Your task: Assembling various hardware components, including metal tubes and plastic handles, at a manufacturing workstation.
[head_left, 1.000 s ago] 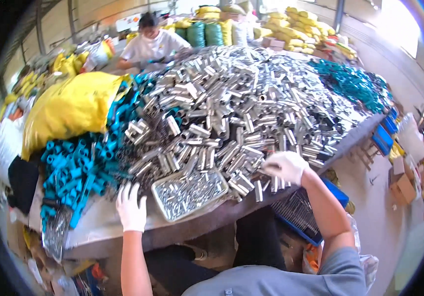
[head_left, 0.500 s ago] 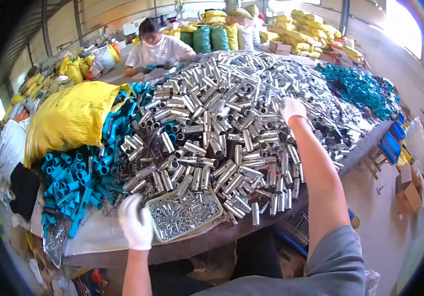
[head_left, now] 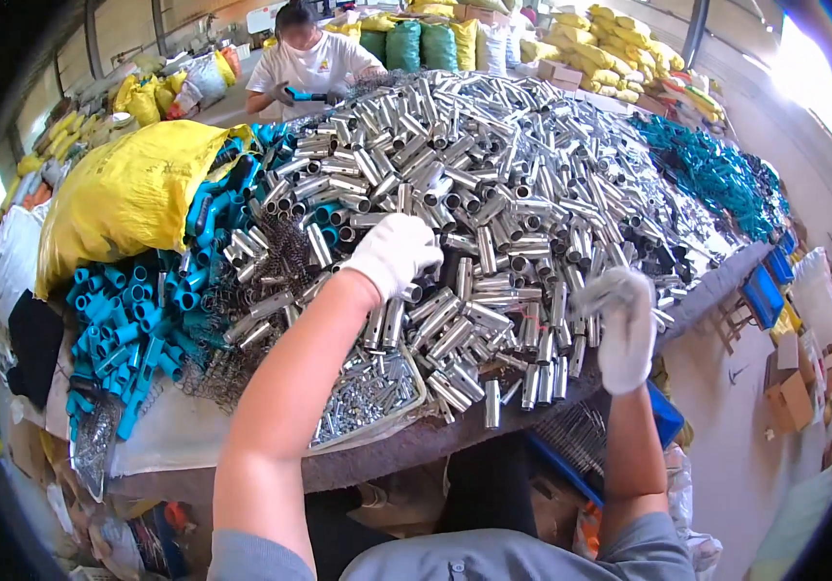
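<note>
Two poses: left hand (head_left: 393, 256) curled, right hand (head_left: 626, 339) blurred; whether pinching anything, I couldn't tell.
Metal tubes (head_left: 487, 250): long axes pointed every way.

A gloved right hand (head_left: 626, 334) appears blurred, its grip unreadable, while the left forearm (head_left: 276, 397) hides part of a tray (head_left: 423, 389) of metal pieces (head_left: 356, 402) and the frame's lower edge crops the grey shirt (head_left: 474, 560).
</note>
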Demonstrator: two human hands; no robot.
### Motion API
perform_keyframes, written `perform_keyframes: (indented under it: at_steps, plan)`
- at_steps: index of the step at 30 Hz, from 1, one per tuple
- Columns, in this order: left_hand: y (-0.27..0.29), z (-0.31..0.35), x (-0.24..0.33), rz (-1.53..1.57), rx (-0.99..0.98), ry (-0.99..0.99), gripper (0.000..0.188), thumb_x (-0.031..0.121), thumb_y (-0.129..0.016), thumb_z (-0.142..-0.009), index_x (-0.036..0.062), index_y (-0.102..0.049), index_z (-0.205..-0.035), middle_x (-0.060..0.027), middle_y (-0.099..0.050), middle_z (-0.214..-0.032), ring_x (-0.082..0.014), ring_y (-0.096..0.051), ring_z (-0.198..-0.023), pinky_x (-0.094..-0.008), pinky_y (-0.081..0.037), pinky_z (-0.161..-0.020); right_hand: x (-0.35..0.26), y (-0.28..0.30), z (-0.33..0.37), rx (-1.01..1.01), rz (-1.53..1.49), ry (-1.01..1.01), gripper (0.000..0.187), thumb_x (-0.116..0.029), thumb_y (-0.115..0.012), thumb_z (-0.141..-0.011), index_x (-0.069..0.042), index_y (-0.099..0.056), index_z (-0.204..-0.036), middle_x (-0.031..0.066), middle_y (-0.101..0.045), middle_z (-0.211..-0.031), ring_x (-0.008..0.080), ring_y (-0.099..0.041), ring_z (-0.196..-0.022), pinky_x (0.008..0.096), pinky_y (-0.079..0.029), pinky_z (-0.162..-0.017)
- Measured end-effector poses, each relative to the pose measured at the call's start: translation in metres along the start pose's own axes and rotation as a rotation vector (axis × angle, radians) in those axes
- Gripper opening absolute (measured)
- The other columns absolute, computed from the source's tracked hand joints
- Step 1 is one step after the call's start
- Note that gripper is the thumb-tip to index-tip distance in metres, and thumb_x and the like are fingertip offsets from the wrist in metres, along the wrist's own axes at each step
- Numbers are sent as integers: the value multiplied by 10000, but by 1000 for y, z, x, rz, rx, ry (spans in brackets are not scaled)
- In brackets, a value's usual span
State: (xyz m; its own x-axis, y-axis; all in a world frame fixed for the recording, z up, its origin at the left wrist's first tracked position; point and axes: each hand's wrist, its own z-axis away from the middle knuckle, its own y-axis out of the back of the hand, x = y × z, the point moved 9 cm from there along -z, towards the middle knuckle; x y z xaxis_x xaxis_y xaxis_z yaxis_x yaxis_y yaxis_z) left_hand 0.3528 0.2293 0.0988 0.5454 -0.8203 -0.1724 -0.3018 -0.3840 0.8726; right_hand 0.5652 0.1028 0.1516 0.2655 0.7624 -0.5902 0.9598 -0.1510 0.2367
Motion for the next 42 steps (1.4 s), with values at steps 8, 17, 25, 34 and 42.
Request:
perform_keyframes:
  at_steps: [8, 17, 25, 34, 42]
  plan:
    - [20, 118, 18, 1965, 1120, 982, 188, 213, -504, -957, 120, -519, -1120, -92, -614, -1016, -252, -609, -922, -407, -517, -840, 17, -82, 47, -458, 334, -258, 427, -71, -566, -847, -14, -482, -1261, 199, -551, -1016, 364, -536, -938, 377, -432, -820]
    - [38, 221, 150, 1090, 155, 929, 520, 81, -576, -861, 83, -444, -1364, -92, -599, -990, -165, -595, -825, -272, -472, -765, -54, -193, 84, -986, 486, 123, 389, -249, -563, -860, -209, -527, -1245, 82, -557, -823, 270, -596, -761, 370, -490, -642]
    - [12, 277, 181, 1971, 803, 1339, 328, 263, -609, -906, 6, -520, -1091, -30, -581, -807, -99, -535, -683, -240, -455, -625, -95, -232, 113, -1179, 458, 96, 480, -213, -560, -868, -107, -425, -1316, 116, -600, -973, 290, -625, -845, 376, -520, -705]
    - [-1, 299, 199, 2459, 1244, 1310, 330, 320, -561, -924, 43, -565, -1104, -29, -604, -934, -109, -547, -781, -238, -467, -690, -132, -231, 88, -549, 142, 189, 324, -37, -643, -743, -63, -618, -1065, 143, -556, -906, 326, -581, -687, 378, -480, -612]
    - [30, 313, 187, 2226, 1288, 1137, 377, 308, -561, -922, 37, -528, -1182, -88, -621, -1096, -155, -593, -897, -294, -467, -799, -135, -231, 93, -631, 113, 115, 280, -72, -649, -780, -68, -606, -1056, 121, -600, -914, 305, -622, -735, 364, -507, -626]
